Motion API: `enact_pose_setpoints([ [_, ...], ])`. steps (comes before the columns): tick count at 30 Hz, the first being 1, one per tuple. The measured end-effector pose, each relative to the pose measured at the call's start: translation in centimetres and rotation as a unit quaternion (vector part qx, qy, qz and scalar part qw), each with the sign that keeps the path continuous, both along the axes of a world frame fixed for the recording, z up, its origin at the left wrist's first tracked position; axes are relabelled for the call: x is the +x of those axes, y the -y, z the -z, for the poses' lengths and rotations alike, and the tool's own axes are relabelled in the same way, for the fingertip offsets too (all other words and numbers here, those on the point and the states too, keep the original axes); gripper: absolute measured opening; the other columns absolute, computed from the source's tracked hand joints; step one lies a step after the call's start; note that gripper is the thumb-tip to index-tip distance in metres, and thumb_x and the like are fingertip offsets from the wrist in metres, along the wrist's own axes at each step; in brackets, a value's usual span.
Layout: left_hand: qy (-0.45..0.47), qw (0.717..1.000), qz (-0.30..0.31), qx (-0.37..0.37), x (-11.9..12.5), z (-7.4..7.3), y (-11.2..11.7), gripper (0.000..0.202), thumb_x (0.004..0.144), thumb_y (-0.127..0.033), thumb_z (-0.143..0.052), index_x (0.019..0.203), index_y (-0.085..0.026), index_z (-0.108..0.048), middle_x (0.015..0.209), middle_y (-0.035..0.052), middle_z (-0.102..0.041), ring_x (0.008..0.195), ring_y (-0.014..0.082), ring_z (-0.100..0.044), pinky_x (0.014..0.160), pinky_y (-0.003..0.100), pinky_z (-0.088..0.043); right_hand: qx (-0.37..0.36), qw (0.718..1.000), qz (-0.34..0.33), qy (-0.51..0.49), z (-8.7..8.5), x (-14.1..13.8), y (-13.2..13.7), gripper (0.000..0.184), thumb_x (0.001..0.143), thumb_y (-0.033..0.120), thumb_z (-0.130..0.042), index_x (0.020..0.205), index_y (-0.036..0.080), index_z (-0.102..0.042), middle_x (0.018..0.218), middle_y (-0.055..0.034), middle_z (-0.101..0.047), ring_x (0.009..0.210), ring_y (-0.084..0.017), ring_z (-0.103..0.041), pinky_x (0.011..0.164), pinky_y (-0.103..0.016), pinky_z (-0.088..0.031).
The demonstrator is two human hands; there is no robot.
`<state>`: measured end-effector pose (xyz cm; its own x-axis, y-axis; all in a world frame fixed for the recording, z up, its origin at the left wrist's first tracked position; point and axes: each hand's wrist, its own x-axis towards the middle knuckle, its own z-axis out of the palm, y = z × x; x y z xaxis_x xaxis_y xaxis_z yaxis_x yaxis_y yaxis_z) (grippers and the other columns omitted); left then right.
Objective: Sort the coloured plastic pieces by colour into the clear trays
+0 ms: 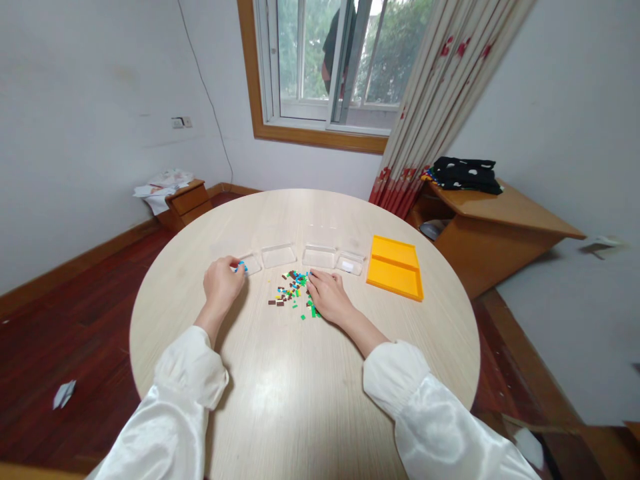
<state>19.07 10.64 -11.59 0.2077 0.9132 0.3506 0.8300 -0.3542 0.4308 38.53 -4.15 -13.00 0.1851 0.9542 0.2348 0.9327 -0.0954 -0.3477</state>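
Observation:
A pile of small coloured bricks [292, 289] lies in the middle of the round wooden table [280, 380]. My right hand [327, 296] rests flat on the pile's right side, fingers stretched over the bricks. My left hand [221, 281] is closed in a pinch on small blue bricks [241, 267], beside the leftmost clear tray [251, 265]. Three more clear trays sit in a row behind the pile: one [279, 255] at centre left, one [319, 257] at centre right, one [350, 263] at the right.
A yellow two-part tray [395, 267] lies right of the clear trays. A wooden desk [495, 213] with dark cloth [465, 173] stands at the right, a low cabinet [187, 200] with papers at the left. A scrap of paper [64, 393] lies on the floor.

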Motion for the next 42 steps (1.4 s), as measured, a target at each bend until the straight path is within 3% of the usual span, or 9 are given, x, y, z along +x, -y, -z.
enact_pose_setpoints([
  [9, -0.023, 0.999, 0.003, 0.023, -0.6, 1.2, -1.2, 0.027, 0.075, -0.031, -0.049, 0.087, -0.018, -0.07, 0.09, 0.0133, -0.069, 0.083, 0.0288, -0.062, 0.07, 0.038, -0.045, 0.032, 0.999, 0.016, -0.001, 1.0, 0.8, -0.5, 0.028, 0.091, 0.015, -0.04, 0.098, 0.013, -0.067, 0.116, -0.0147, -0.062, 0.109, -0.021, -0.056, 0.095, -0.036, -0.035],
  [15, 0.009, 0.999, 0.03, 0.03, -0.1, 0.6, -0.7, 0.027, 0.077, -0.029, -0.048, 0.088, -0.015, -0.069, 0.092, 0.0133, -0.068, 0.088, 0.0281, -0.061, 0.079, 0.039, -0.045, 0.103, 0.993, 0.013, -0.063, 0.8, 1.1, -0.5, 0.023, 0.084, 0.01, -0.049, 0.095, 0.016, -0.069, 0.106, -0.0109, -0.068, 0.1, -0.019, -0.061, 0.093, -0.034, -0.041],
  [18, 0.057, 0.992, 0.098, 0.053, 0.9, -0.1, 0.5, 0.023, 0.079, -0.027, -0.048, 0.086, -0.014, -0.067, 0.09, 0.0115, -0.067, 0.089, 0.0249, -0.059, 0.082, 0.037, -0.044, 0.148, 0.982, 0.018, -0.119, -0.2, 0.8, -0.4, 0.02, 0.081, 0.01, -0.052, 0.086, 0.018, -0.07, 0.096, -0.0076, -0.07, 0.094, -0.018, -0.062, 0.09, -0.034, -0.043],
  [21, 0.102, 0.968, 0.222, 0.05, 2.1, -0.7, 2.1, 0.019, 0.08, -0.025, -0.05, 0.084, -0.015, -0.065, 0.088, 0.0092, -0.066, 0.087, 0.021, -0.059, 0.081, 0.034, -0.045, 0.177, 0.966, 0.033, -0.185, -0.9, 0.2, -0.4, 0.018, 0.079, 0.013, -0.052, 0.078, 0.019, -0.069, 0.087, -0.0048, -0.071, 0.087, -0.018, -0.063, 0.085, -0.034, -0.045],
  [24, 0.11, 0.936, 0.333, 0.011, 3.0, -0.9, 3.5, 0.015, 0.081, -0.026, -0.053, 0.085, -0.017, -0.064, 0.088, 0.007, -0.065, 0.086, 0.0194, -0.058, 0.079, 0.033, -0.045, 0.187, 0.939, 0.04, -0.286, -1.0, -0.3, -0.7, 0.012, 0.077, 0.02, -0.055, 0.079, 0.019, -0.067, 0.084, -0.0037, -0.07, 0.08, -0.017, -0.063, 0.077, -0.031, -0.048],
  [27, 0.114, 0.909, 0.399, -0.022, 3.3, -0.7, 4.3, 0.014, 0.081, -0.027, -0.056, 0.089, -0.018, -0.064, 0.09, 0.0065, -0.065, 0.086, 0.0184, -0.058, 0.078, 0.032, -0.045, 0.194, 0.905, 0.03, -0.377, -0.8, -0.8, -1.1, 0.01, 0.073, 0.027, -0.061, 0.078, 0.019, -0.063, 0.079, -0.0021, -0.068, 0.074, -0.015, -0.063, 0.069, -0.028, -0.05],
  [36, 0.13, 0.887, 0.443, -0.01, 3.5, -0.5, 4.6, 0.011, 0.081, -0.026, -0.058, 0.086, -0.018, -0.065, 0.086, 0.0061, -0.066, 0.083, 0.0176, -0.058, 0.076, 0.031, -0.044, 0.156, 0.831, -0.015, -0.534, -0.4, -2.1, -1.3, 0.017, 0.065, 0.031, -0.069, 0.07, 0.02, -0.057, 0.062, 0.0033, -0.062, 0.059, -0.011, -0.059, 0.056, -0.023, -0.047],
  [42, 0.127, 0.884, 0.45, -0.009, 3.6, -0.6, 4.7, 0.012, 0.082, -0.027, -0.058, 0.084, -0.019, -0.066, 0.084, 0.0058, -0.066, 0.082, 0.0174, -0.058, 0.076, 0.03, -0.044, 0.138, 0.819, -0.024, -0.556, 0.0, -2.2, -1.5, 0.016, 0.064, 0.029, -0.069, 0.069, 0.019, -0.057, 0.061, 0.0033, -0.063, 0.059, -0.011, -0.061, 0.058, -0.023, -0.048],
])
